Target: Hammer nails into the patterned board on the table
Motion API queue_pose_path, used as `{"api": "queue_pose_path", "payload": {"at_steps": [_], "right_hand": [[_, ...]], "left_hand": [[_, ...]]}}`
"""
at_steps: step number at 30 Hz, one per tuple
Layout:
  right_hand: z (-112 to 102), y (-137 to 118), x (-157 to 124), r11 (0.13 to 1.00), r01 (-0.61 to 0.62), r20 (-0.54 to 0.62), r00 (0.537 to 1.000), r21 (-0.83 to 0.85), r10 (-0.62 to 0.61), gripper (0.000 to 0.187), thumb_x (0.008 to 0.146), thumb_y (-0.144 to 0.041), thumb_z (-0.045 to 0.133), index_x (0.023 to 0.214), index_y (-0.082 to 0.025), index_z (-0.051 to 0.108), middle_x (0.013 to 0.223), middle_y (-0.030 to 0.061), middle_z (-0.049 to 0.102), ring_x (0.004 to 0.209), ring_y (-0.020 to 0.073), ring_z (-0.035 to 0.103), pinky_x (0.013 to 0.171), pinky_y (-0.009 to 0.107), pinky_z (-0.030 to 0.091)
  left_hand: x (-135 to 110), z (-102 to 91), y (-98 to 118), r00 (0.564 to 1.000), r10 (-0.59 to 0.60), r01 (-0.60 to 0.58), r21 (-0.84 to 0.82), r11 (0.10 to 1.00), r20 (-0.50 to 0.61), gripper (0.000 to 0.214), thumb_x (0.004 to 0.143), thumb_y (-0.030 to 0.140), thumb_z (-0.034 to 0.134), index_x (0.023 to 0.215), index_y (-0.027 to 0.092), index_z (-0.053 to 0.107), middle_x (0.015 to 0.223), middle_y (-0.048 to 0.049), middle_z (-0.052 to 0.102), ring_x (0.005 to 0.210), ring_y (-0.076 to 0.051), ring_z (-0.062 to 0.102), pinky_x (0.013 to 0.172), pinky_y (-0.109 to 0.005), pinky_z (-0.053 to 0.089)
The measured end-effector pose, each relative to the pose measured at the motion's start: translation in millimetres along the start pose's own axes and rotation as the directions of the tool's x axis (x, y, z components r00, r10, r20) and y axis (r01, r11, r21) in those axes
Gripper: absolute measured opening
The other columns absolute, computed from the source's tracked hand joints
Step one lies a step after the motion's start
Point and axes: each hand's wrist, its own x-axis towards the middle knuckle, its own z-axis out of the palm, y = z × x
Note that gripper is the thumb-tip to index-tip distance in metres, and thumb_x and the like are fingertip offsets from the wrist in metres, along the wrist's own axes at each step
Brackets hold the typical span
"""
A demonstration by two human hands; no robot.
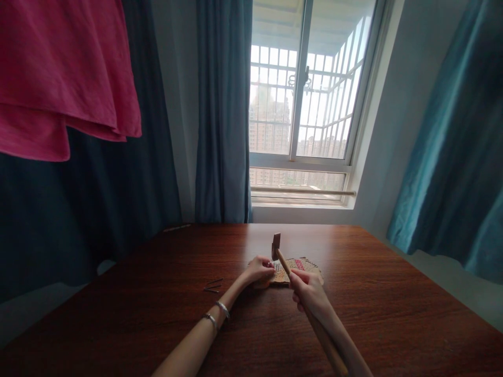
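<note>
Hammer [276,244], one, clamped in right hand [310,292]; left hand [259,268] pinches one board [304,266].

The single head-worn camera looks forward and slightly down across the table [129,314] toward the window [275,104]

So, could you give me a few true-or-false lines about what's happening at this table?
1. The right hand grips a hammer by its wooden handle. True.
2. The left hand lies far from the hammer. False: its fingers sit at the small board, right beside the hammer's head.
3. Thin nails lie on the table, left of the hands. True.
4. The left arm is bare of jewellery. False: it wears two bracelets.
5. The curtains are red. False: they are blue.
</note>
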Motion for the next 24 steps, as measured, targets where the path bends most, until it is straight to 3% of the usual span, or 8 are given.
{"api": "queue_pose_path", "payload": {"at_steps": [5,24], "right_hand": [[0.9,4.0,4.3,1.000,-0.025,0.019,1.000,0.007,0.025,0.039,0.071,-0.053,0.055,0.075,-0.014,0.056,0.062,-0.0042,0.047,0.035,0.0050,0.043,0.024,0.016,0.031],[-2.3,-1.5,3.7,0.998,-0.035,0.014,0.999,-0.043,0.036,0.037,0.071,-0.051,0.054,0.074,-0.014,0.055,0.059,-0.0042,0.047,0.034,0.0057,0.044,0.023,0.016,0.031]], "left_hand": [[0.3,-0.1,-1.3,0.995,0.096,-0.097,0.027,0.995,0.015,0.026,0.063,0.038,0.062,0.066,0.012,0.065,0.062,0.0014,0.058,0.061,-0.012,0.050,0.054,-0.020,0.033],[1.4,1.7,-0.8,0.996,0.091,-0.091,-0.010,0.996,0.004,0.021,0.061,0.033,0.065,0.063,0.012,0.064,0.065,0.0010,0.059,0.062,-0.012,0.051,0.055,-0.020,0.034]]}}
